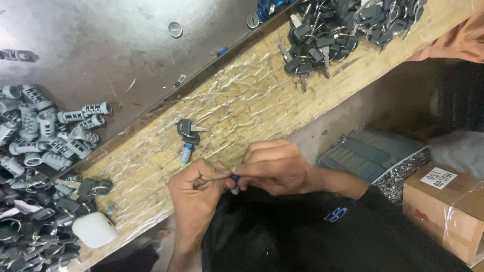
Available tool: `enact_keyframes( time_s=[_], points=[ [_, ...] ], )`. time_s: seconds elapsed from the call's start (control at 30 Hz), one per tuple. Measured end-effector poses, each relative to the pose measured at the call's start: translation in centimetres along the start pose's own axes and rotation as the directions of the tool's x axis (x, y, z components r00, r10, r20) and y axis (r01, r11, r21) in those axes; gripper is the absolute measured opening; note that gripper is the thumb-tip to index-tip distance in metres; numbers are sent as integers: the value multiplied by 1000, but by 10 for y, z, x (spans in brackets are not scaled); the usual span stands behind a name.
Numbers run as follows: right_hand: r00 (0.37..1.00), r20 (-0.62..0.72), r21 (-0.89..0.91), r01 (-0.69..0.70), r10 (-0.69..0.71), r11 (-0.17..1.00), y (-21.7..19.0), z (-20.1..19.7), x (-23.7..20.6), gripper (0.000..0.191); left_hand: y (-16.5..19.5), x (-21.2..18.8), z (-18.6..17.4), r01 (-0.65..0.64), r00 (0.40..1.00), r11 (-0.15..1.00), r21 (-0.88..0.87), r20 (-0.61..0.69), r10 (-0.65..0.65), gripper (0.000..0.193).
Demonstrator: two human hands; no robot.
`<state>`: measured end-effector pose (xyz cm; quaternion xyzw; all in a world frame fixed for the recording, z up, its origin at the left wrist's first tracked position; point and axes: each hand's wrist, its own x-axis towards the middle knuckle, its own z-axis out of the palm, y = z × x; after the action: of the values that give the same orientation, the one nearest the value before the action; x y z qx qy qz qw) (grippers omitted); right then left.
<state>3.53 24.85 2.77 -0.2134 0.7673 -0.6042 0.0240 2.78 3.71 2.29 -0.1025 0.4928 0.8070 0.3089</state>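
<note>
Workbench of pale, scuffed wood under wrinkled clear film (252, 95), seen from above and crossing the view diagonally, with a dark metal plate (101, 45) adjoining it at upper left. Near the lower centre, two hands meet above the bench edge. The left hand (196, 194) and the right hand (275, 166) both have their fingers curled tight, fingertips pinched together on one small blue-and-silver lock part (235, 178), which is mostly hidden between them; its exact shape cannot be told. Just beyond the hands, on the film, lies one silver lock cylinder with a blue end and a black-headed key (186, 137) attached. A heap of grey ribbed metal lock barrels (45, 131), too many to count, covers the plate at left. Two piles of black-headed keys on rings appear: one at upper right (333, 30), one at lower left (30, 221). One white rounded plastic case (94, 229) rests beside the lower-left pile. Two small round metal caps (175, 28) lie on the plate. One taped cardboard box (448, 211) stands at lower right.
</note>
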Motion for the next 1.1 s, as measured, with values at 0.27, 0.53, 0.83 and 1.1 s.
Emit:
enact_keyframes(
  time_s=[0.27, 0.53, 0.83, 1.1],
  points=[
    [983, -71, -165, 158, -172, 974, -2, 4, -15, 40, -15, -2, -7, 220, 967, 971, 92, 113, -230, 24],
    [970, 37, -399, 235, -241, 886, 10, -6, -17, 25, 17, 7, 57, -218, 943, 936, 275, -189, 275, 13],
    [921, -377, -858, -387, 98, 339, 4, -55, 24, 39, -12, -11, -6, -251, 747, 656, 712, -288, 599, 12],
    [967, -251, -720, -220, 48, 658, 2, -15, 18, 18, 7, 4, -5, -314, 815, 806, 501, -293, 500, 15]
  ],
)
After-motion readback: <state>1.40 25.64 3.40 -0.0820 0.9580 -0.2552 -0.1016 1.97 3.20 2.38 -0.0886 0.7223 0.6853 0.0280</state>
